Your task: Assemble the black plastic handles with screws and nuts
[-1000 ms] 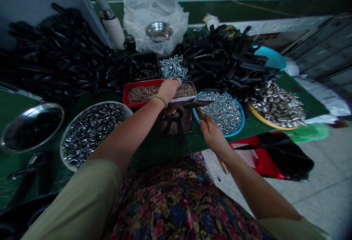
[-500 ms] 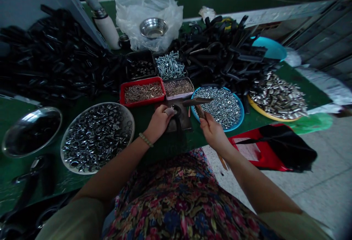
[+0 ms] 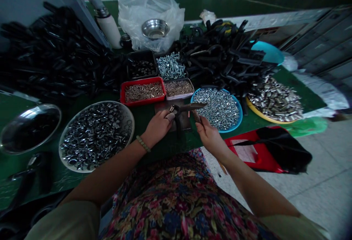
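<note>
My left hand point(image 3: 158, 124), with a ring and a beaded bracelet, is closed on a black curved part point(image 3: 178, 123) with a round collar at its top. A small shiny metal piece point(image 3: 172, 108) shows at the fingertips. Under the part lies a dark metal plate point(image 3: 187, 122). Fingers wrapped round its handle, my right hand point(image 3: 208, 132) grips a hammer point(image 3: 194, 106). The hammer's long head lies level, one end at the collar of the black part; I cannot tell whether they touch.
Behind the plate stand a red tray of pins point(image 3: 143, 101), a white tray point(image 3: 178, 95) and a blue basin of nuts point(image 3: 239, 121). A pale basin of metal rings point(image 3: 62, 148) sits left. Black parts point(image 3: 220, 56) are heaped behind; a yellow basin point(image 3: 264, 117) stands right.
The hammer has come left and slightly down, its head now at the black part's collar. My left hand keeps its hold. The whole view has shifted slightly.
</note>
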{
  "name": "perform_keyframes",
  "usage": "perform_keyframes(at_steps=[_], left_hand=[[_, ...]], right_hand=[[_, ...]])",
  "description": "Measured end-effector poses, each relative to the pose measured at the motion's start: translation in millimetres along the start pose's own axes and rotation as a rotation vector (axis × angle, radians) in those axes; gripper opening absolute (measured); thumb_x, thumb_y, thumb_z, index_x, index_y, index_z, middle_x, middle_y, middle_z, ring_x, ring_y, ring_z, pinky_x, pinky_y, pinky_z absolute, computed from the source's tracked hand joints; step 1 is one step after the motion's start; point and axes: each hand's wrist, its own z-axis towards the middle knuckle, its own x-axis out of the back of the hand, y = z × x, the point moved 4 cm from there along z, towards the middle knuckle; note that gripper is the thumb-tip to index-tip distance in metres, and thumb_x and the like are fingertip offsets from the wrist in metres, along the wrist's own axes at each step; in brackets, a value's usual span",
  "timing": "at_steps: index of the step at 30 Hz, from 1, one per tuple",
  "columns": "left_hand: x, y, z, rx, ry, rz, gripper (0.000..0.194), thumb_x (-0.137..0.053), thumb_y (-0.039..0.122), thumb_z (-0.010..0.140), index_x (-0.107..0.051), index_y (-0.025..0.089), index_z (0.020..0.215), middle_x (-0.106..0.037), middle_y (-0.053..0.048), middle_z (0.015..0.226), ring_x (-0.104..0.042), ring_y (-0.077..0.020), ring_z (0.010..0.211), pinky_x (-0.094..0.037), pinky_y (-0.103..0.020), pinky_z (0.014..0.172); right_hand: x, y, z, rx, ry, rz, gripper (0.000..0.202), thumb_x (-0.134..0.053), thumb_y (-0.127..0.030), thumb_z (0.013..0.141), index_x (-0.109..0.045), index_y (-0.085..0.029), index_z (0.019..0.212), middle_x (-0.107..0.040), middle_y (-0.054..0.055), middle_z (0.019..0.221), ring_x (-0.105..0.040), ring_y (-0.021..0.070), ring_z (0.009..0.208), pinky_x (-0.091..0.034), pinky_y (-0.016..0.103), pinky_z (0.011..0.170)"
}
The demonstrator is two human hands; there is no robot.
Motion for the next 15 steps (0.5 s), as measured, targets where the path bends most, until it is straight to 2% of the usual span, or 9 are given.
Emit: perform_keyframes(at_steps=[4,7,10,13,15], left_hand=[[1.0,-3.6,-32.2,0.14,0.108,-0.085,0.046,-0.053,0.032,0.09,-0.046,0.017,0.132,-0.052,-0.012,0.122,-0.052,-0.0245,0.108,-0.045,-0.037,0.097],[-5.1,-3.3,-53.1,0.159,0.102,-0.033,0.043,-0.05,0.027,0.091,-0.048,0.019,0.133,-0.055,-0.012,0.119,-0.054,-0.025,0.103,-0.047,-0.038,0.092],[-13.5,-3.7,-58.1,0.137,0.044,-0.027,0.038,-0.048,0.022,0.091,-0.053,0.02,0.129,-0.059,-0.011,0.11,-0.056,-0.0239,0.097,-0.048,-0.037,0.088],[-16.7,1.7,-55.1,0.132,0.025,-0.049,0.038,-0.048,0.021,0.091,-0.054,0.019,0.128,-0.06,-0.011,0.11,-0.056,-0.024,0.097,-0.048,-0.038,0.088],[-13.5,8.0,-55.6,0.147,0.014,-0.061,0.038,-0.048,0.019,0.09,-0.053,0.018,0.128,-0.061,-0.011,0.111,-0.056,-0.0238,0.097,-0.048,-0.038,0.087]], right_hand=[[-3.1,-19.4,6.1,0.085,-0.048,-0.024,0.041,-0.036,-0.029,0.095,-0.044,-0.019,0.135,-0.064,0.013,0.123,-0.065,0.0265,0.107,-0.052,0.039,0.086],[-2.4,-28.2,11.9,0.086,-0.087,-0.072,0.045,-0.037,-0.027,0.096,-0.039,-0.02,0.139,-0.062,0.013,0.127,-0.065,0.0268,0.107,-0.051,0.041,0.089],[-3.7,-31.7,17.9,0.054,-0.212,-0.191,0.043,-0.037,-0.026,0.095,-0.044,-0.017,0.136,-0.066,0.015,0.12,-0.07,0.028,0.094,-0.053,0.041,0.082],[-1.9,-41.0,21.9,0.093,-0.149,-0.19,0.044,-0.036,-0.027,0.096,-0.041,-0.021,0.139,-0.065,0.011,0.124,-0.068,0.0261,0.1,-0.053,0.037,0.082],[-4.9,-43.5,21.2,0.088,-0.139,-0.214,0.044,-0.036,-0.029,0.094,-0.043,-0.021,0.138,-0.067,0.011,0.118,-0.07,0.0265,0.093,-0.055,0.036,0.075]])
